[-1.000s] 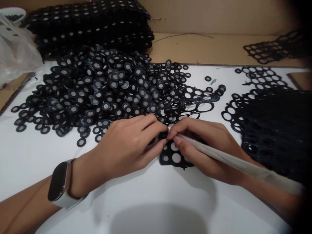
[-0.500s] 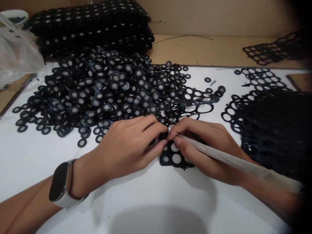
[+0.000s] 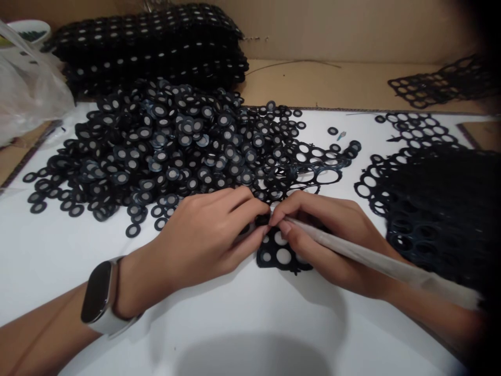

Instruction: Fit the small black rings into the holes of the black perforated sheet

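Observation:
My left hand (image 3: pixel 219 235), with a smartwatch (image 3: pixel 97 292) on its wrist, is closed in a pinch on a small black perforated sheet (image 3: pixel 270 259) with round holes. Part of that sheet is hidden under both hands. In my right hand (image 3: pixel 332 240) is a long, thin tool with a whitish wrapped handle (image 3: pixel 352 250), gripped like a pen. Its tip meets the sheet beside my left fingertips, and the fingers hide it. Just beyond my hands lie black rings (image 3: pixel 188 125) with pale grey centres, heaped in a large pile.
Left over black webbing with empty holes (image 3: pixel 313 175) lies behind my right hand. More webbing is piled (image 3: pixel 442 209) at the right. Stacked black sheets (image 3: pixel 152 47) stand at the back left, near a plastic bag (image 3: pixel 31 99) and a white cup (image 3: pixel 29 31). Cardboard (image 3: pixel 332 89) borders the white surface.
The view has shifted very slightly. Both hands keep the same hold and almost the same place, and the piles look unchanged.

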Tool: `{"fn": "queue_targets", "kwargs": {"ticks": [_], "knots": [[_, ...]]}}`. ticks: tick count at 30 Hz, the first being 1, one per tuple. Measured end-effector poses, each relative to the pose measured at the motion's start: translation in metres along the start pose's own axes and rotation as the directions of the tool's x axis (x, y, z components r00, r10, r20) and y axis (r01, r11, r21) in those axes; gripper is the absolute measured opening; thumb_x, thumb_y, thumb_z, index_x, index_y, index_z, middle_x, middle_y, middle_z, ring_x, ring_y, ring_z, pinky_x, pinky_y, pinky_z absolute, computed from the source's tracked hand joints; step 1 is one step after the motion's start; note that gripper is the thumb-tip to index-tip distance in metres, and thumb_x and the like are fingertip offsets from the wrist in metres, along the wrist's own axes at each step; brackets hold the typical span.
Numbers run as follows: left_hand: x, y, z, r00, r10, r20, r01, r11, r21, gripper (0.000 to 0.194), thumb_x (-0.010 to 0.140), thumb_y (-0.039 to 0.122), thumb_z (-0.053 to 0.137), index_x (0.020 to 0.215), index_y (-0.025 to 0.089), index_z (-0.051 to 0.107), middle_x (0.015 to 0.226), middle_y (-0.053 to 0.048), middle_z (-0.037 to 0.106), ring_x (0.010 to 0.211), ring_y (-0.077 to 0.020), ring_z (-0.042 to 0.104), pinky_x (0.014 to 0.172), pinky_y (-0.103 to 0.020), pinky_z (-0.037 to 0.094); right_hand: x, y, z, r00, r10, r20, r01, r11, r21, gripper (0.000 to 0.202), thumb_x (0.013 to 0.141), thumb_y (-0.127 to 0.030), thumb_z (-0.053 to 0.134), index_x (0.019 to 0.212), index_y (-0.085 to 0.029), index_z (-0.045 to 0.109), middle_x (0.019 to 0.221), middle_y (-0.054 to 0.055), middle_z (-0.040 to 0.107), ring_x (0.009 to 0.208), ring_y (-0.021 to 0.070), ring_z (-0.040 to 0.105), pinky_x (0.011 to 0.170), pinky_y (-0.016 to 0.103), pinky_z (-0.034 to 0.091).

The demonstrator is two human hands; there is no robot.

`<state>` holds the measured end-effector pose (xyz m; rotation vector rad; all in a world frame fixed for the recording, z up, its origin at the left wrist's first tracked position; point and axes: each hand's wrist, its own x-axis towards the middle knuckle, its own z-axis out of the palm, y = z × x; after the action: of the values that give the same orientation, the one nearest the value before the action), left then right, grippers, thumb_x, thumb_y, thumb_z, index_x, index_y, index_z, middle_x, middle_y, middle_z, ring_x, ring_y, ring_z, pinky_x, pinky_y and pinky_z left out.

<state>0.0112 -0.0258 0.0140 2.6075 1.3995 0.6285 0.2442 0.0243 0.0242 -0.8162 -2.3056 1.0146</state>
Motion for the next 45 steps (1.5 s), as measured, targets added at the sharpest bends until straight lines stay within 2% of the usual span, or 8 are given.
{"fn": "queue_targets", "kwargs": {"ticks": [5, 25, 45], "knots": [[0.0006, 0.0001, 0.0001, 1.000, 0.001, -0.004, -0.001, 1.000, 0.003, 0.016, 0.104, 0.033, 0.056, 0.111, 0.022, 0.066, 0.095, 0.002, 0.065, 0.083, -0.0149, 0.063, 0.066, -0.032, 0.042, 0.0008, -0.0004, -0.0006, 1.000, 0.002, 0.008, -0.002, 1.000, -0.008, 0.016, 0.092, -0.009, 0.057, 0.101, -0.019, 0.066, 0.073, -0.003, 0.065, 0.064, 0.0105, 0.060, 0.064, 0.023, 0.047], [0.0017, -0.0007, 0.0012, 1.000, 0.003, -0.011, -0.003, 1.000, -0.009, 0.016, 0.105, 0.033, 0.056, 0.111, 0.022, 0.066, 0.095, 0.002, 0.065, 0.083, -0.0148, 0.063, 0.067, -0.031, 0.041, -0.0013, 0.0007, -0.0003, 1.000, -0.004, -0.004, 0.004, 1.000, -0.010, 0.017, 0.093, -0.008, 0.056, 0.102, -0.018, 0.067, 0.078, -0.005, 0.066, 0.068, 0.0059, 0.060, 0.068, 0.018, 0.046], [-0.0005, -0.0013, 0.0007, 1.000, 0.003, -0.016, -0.003, 1.000, -0.003, 0.015, 0.104, 0.033, 0.057, 0.111, 0.022, 0.066, 0.094, 0.002, 0.064, 0.082, -0.0143, 0.062, 0.066, -0.032, 0.041, -0.0016, 0.0023, 0.0006, 1.000, -0.012, -0.003, 0.012, 1.000, -0.010, 0.018, 0.093, -0.007, 0.056, 0.102, -0.018, 0.067, 0.077, -0.005, 0.065, 0.067, 0.0059, 0.059, 0.067, 0.018, 0.046]]}}
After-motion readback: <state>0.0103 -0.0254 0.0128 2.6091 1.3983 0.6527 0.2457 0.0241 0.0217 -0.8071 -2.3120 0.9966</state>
